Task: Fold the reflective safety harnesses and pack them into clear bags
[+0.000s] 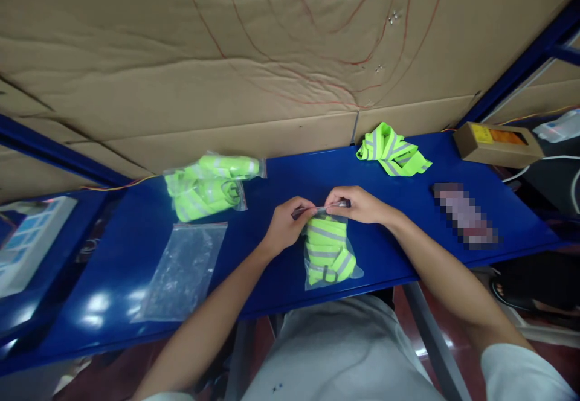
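a: where are the hands?

b: both at the middle of the blue bench [408, 232]; the left hand [286, 224] and the right hand [357, 204] each pinch the far edge of a clear zip bag [328, 251], fingertips pressed together on its mouth, one hand at either end; neither is spread.

a: what is in the bag?

b: a folded yellow-green reflective vest with grey stripes; the bag lies flat on the bench, just nearer than the hands, close to the near edge.

a: anything else around?

b: to the left, an empty clear bag [183, 271] lies flat; farther back on that side, filled bags [209, 185] with the same yellow-green cloth, touching each other; far right of the hands, a loose vest [392, 150] sits unbagged near the cardboard wall [181, 57]; a brown carton [496, 143] rests at the far right end; a blurred patch lies right of the right hand, and i cannot tell what it is.
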A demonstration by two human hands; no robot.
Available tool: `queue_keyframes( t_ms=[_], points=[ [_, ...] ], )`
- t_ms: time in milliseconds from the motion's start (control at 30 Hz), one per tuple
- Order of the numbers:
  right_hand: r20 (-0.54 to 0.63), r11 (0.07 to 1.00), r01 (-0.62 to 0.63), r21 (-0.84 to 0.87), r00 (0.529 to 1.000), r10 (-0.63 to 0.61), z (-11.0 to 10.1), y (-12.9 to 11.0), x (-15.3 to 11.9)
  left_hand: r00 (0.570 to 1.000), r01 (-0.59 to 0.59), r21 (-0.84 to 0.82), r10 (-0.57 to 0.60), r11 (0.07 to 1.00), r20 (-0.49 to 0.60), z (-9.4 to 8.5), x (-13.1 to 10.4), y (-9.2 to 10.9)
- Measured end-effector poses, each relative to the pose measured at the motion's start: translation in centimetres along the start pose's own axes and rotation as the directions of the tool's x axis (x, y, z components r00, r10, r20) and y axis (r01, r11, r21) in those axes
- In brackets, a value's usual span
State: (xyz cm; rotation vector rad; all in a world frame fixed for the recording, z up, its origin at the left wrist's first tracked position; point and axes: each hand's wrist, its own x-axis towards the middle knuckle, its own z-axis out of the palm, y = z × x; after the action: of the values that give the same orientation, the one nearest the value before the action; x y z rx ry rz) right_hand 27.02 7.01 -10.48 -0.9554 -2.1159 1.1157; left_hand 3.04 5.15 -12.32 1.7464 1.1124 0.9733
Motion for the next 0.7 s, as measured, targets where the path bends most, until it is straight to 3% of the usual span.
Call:
queue_keyframes(
  t_ms=[200, 400, 533, 600, 700],
  points=[
    [-0.081, 0.998, 0.022, -0.058, 0.996, -0.027, -0.1, -0.6, -0.2, 0.989, 0.085, -0.027, -0.081, 0.996, 0.123, -1.0, 0.4, -0.4],
    [-0.076, 1.0, -0.003, 0.003, 0.997, 0.004, -1.6, -0.2, -0.4, 0.998, 0.026, 0.023, -0.027, 0.999, 0.054, -2.1, 0.9, -0.5],
    [-0.119, 0.999, -0.026, -0.039, 0.993, 0.021, -3.2, 0.3, -0.9, 0.982, 0.095, -0.058, -0.084, 0.994, 0.169, -3.6, 1.2, -0.7],
    [-0.135, 0.996, -0.01, -0.087, 0.991, -0.001, -3.2, 0.2, -1.0, 0.975, 0.094, -0.052, -0.081, 0.994, 0.208, -4.2, 1.4, -0.8],
    [-0.152, 0.987, 0.051, -0.155, 0.986, -0.075, -2.2, 0.0, -0.7, 0.983, 0.05, -0.031, -0.044, 0.998, 0.179, -4.1, 1.3, -0.8]
  ],
)
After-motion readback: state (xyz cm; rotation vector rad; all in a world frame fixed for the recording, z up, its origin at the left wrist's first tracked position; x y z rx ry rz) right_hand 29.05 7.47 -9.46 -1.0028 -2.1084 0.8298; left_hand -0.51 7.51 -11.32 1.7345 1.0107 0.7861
